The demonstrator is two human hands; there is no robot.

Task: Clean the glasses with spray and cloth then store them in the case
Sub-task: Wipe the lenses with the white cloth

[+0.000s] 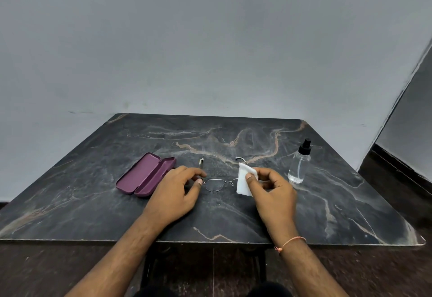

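White cloth (244, 181) pinched by right hand (272, 194) over one lens of wire-rimmed glasses (214, 184); left hand (178, 191) pinches the frame's other end. Wiping step. Next: other lens, then open maroon case (145, 175) left of glasses.

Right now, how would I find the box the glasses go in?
Look at the dark marble table. Left of the person's left hand lies the glasses case, open. It is the only purple thing there; the spray bottle on the far right is clear.
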